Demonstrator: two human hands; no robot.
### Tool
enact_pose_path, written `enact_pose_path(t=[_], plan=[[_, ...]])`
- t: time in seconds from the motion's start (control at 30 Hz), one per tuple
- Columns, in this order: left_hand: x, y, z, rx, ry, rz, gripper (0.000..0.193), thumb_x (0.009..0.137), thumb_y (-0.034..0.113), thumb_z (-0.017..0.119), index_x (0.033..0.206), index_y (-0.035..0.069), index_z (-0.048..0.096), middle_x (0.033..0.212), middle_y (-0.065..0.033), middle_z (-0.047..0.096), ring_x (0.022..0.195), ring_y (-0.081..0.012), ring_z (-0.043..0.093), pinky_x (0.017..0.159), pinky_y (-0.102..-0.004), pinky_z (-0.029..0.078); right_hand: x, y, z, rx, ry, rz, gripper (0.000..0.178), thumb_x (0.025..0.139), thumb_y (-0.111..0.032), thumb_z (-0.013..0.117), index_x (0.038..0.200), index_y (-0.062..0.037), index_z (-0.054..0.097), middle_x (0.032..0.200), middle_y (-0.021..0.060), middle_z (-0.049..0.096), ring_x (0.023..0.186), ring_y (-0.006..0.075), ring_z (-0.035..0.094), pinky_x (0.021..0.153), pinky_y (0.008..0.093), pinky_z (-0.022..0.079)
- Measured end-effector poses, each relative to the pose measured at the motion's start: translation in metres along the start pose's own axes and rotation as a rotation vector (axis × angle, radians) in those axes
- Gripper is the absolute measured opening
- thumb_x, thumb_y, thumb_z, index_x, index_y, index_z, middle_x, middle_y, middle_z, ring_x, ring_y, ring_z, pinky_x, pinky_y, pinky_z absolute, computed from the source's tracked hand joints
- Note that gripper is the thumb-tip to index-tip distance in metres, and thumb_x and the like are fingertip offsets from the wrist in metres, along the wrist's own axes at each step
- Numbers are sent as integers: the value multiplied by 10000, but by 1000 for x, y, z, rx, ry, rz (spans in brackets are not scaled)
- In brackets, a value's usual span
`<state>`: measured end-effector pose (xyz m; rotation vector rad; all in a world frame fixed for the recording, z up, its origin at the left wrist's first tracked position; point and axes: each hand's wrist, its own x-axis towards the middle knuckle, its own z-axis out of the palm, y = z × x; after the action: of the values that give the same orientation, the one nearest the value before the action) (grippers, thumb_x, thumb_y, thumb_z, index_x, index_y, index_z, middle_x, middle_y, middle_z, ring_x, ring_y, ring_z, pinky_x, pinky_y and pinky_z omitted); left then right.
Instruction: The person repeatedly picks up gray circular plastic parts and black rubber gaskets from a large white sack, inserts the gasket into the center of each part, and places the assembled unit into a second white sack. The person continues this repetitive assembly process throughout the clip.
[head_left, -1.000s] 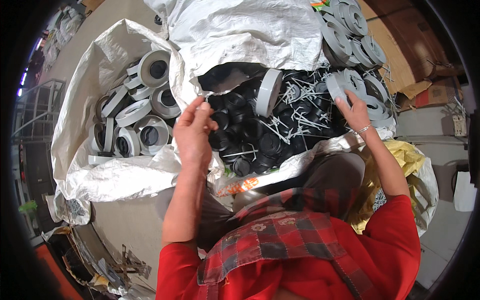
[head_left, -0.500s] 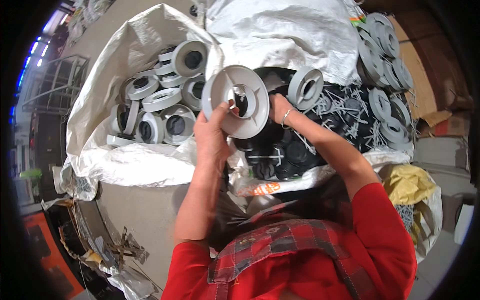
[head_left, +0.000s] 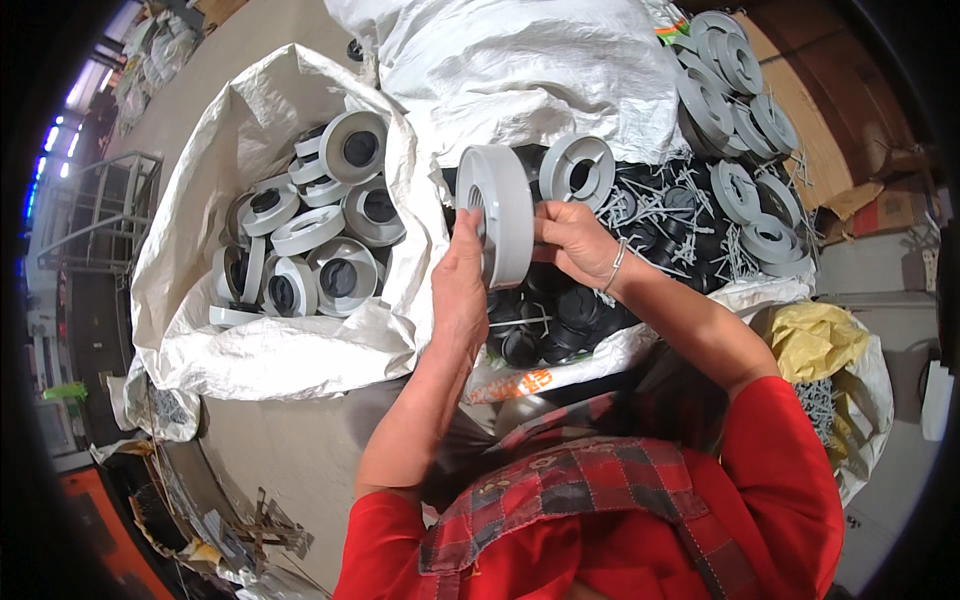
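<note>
My left hand (head_left: pixel 463 270) grips a round grey plastic ring (head_left: pixel 512 220) by its near left side, thumb at the inner opening. The ring stands on edge, its broad outer rim turned to the right. Against that rim's right side, my right hand (head_left: pixel 578 240) has its fingers bent and closed; their tips are partly hidden behind the ring, so what they hold cannot be made out. Just beyond, another grey ring (head_left: pixel 577 172) lies on the heap. Black round caps (head_left: pixel 575 310) and thin grey plastic pins (head_left: pixel 655 215) lie below and to the right.
At the left, an open white woven sack (head_left: pixel 190 345) holds several grey rings with black centres. A white sack (head_left: pixel 520 80) lies behind the heap. More grey rings (head_left: pixel 725 60) are piled at the far right, beside cardboard (head_left: pixel 770 90). A yellow bag (head_left: pixel 815 340) sits near my right elbow.
The ring in my left hand has turned from facing me to edge-on. My right hand has come out of the dark heap to the ring's right side. The view has shifted slightly.
</note>
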<state>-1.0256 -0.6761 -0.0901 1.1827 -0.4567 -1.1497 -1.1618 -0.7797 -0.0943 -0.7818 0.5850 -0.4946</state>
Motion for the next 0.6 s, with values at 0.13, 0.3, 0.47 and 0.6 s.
enact_pose_path(t=[0.13,0.3,0.47,0.6], plan=[[-5,-5,8,238,-148,122,603,897,331,594,1338,-27,390,1160,-98,558,975,-141,542,853,-276,439,-5,-3,3,-203,134,-134,567,730,-190,744,1153,40,445,1007,107,568,921,151,569,766,282,484],[-15,-3,20,258,-152,119,383,837,194,621,1139,-21,526,1029,-72,608,904,-125,566,818,-280,457,-14,-5,-22,-795,223,-309,704,663,-187,786,1231,26,429,1067,129,491,923,153,535,815,269,468],[-18,8,22,34,-191,-96,325,781,61,513,1086,-44,550,984,-88,615,852,-139,597,758,-279,484,-36,-23,-19,-1340,93,-584,705,614,-216,779,1214,-23,462,1029,175,468,952,309,512,812,348,469],[-9,10,7,72,-285,-191,347,751,42,494,1079,-59,541,985,-99,607,830,-160,608,763,-294,498,-47,-40,-17,-1746,-254,-706,765,534,-98,783,1211,-40,432,1099,131,443,1040,344,454,876,393,463]])
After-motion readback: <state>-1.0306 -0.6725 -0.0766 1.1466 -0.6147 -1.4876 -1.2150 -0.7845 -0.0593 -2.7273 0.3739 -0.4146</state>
